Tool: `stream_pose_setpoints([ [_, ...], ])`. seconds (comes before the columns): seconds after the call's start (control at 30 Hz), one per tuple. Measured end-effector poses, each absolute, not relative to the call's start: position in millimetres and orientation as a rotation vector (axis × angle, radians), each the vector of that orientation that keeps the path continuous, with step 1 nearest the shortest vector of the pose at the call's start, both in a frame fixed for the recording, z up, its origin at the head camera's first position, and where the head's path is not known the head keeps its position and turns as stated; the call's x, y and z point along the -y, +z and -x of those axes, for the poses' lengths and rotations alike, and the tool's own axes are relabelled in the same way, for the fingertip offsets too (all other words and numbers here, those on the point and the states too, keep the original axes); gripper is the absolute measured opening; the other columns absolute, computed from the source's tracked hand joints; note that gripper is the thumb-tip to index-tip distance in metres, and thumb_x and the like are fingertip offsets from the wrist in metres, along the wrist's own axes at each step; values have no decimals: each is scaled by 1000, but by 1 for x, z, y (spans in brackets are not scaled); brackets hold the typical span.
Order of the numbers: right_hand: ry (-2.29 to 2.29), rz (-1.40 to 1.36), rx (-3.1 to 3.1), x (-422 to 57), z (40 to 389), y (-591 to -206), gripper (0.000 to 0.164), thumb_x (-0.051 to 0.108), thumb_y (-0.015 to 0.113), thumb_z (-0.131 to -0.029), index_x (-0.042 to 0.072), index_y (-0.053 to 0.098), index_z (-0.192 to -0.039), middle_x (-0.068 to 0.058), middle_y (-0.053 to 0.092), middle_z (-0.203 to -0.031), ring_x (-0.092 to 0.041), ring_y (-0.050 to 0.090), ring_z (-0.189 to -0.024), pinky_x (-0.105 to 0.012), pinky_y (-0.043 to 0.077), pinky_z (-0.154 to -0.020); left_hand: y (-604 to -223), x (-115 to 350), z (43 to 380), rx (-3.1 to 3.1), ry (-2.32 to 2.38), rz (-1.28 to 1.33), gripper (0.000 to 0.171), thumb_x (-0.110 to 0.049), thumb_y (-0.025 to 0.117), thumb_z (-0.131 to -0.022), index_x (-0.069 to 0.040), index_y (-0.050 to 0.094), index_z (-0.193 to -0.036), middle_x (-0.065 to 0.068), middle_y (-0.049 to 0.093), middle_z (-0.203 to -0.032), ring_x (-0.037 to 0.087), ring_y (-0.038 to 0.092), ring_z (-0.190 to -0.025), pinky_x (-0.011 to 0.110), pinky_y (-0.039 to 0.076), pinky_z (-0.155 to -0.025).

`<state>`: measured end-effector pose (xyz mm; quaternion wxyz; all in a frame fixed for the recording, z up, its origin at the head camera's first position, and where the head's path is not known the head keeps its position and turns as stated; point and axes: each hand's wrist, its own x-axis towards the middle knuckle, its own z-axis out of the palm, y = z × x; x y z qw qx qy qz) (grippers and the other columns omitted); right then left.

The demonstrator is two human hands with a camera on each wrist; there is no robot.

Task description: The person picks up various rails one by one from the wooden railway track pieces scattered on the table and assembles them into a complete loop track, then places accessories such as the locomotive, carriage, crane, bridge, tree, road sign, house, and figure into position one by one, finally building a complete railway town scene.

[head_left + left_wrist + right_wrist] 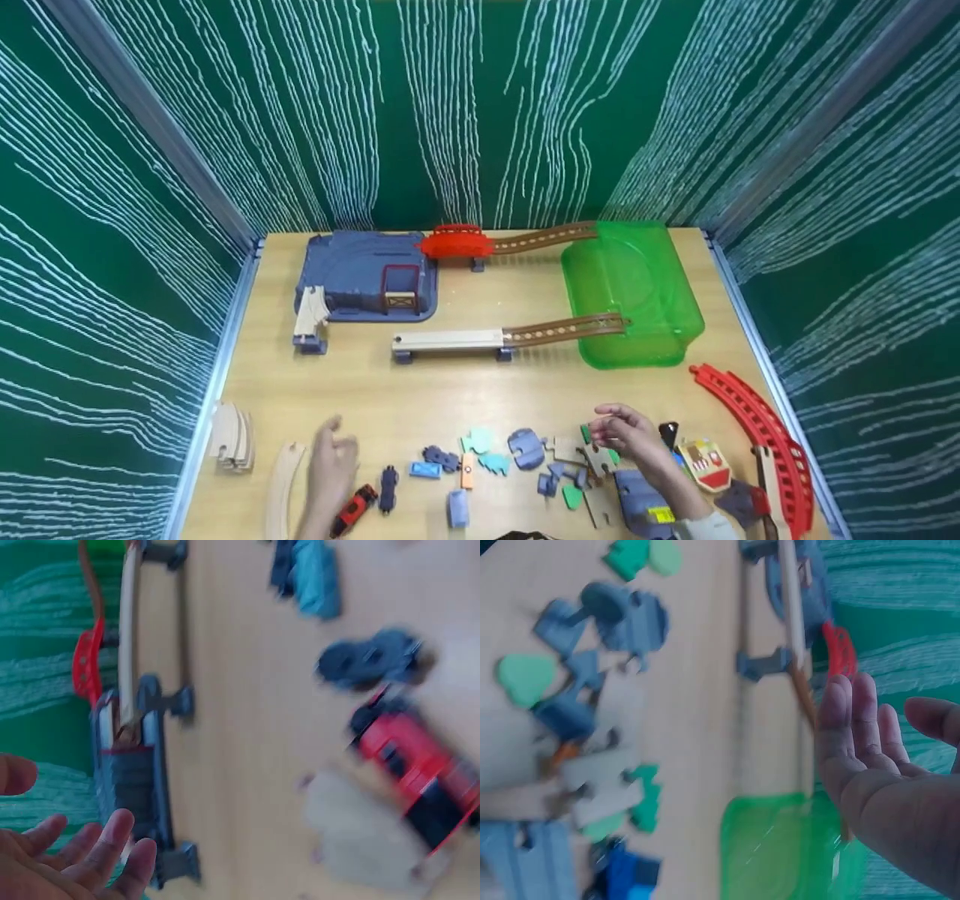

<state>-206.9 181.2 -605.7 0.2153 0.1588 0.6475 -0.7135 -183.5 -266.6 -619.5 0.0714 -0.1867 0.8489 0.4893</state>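
Observation:
In the head view my left hand [331, 466] is over the front left of the table, fingers loosely bent and holding nothing. Close by it are a curved wooden track piece [281, 491], a red toy train engine [354, 510] and a dark toy train car [388, 489]. My right hand [631, 436] hovers above the loose parts at the front right, also holding nothing. Below its fingers sit short wooden track pieces [601, 459]. The left wrist view has the red engine [412, 757] off to the side of the fingers; in the right wrist view the fingers overlap the track beyond.
A raised track [450, 340] runs along the middle to a green translucent bin [630, 300]. Behind it stand a grey-blue base [360, 262] and a red bridge [456, 244]. Red curved track [765, 420] lies at right, stacked wooden curves [231, 436] at left.

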Motion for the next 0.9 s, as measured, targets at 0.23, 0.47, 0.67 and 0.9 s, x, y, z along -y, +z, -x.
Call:
stream_pose_setpoints([
  [0.23, -1978, -639, -1846, -218, 189, -626, 32, 5, 44, -88, -9, 38, -116, -15, 61, -89, -24, 61, -81, -38, 49, -77, -673, 234, 135, -2648, 1279, 528, 38, -9, 51, -84, 2, 45, -120, 16, 51, -107, 26, 51, -91, 40, 43, -78],
  [0.47, -1923, -824, -1863, -241, 158, -642, 33, 3, 41, -87, -10, 39, -117, -12, 63, -85, -22, 62, -76, -33, 50, -71, -694, 222, 100, -2601, 1299, 598, 30, -4, 53, -79, 4, 54, -108, 16, 56, -98, 28, 56, -85, 41, 45, -74],
  [0.67, -1898, -873, -1836, -239, 154, -651, 34, 4, 40, -87, -11, 38, -117, -13, 62, -85, -25, 62, -78, -37, 50, -73, -697, 242, 102, -2608, 1355, 682, 29, 0, 51, -80, 7, 54, -108, 20, 56, -99, 31, 55, -87, 40, 44, -74],
  [0.9, -1868, -885, -1843, -227, 155, -657, 32, 3, 42, -84, -10, 42, -114, -15, 61, -84, -26, 62, -76, -36, 50, -70, -702, 321, 116, -2702, 1082, 1117, 42, -9, 51, -80, 2, 45, -121, 26, 44, -115, 43, 38, -105, 53, 35, -83],
])
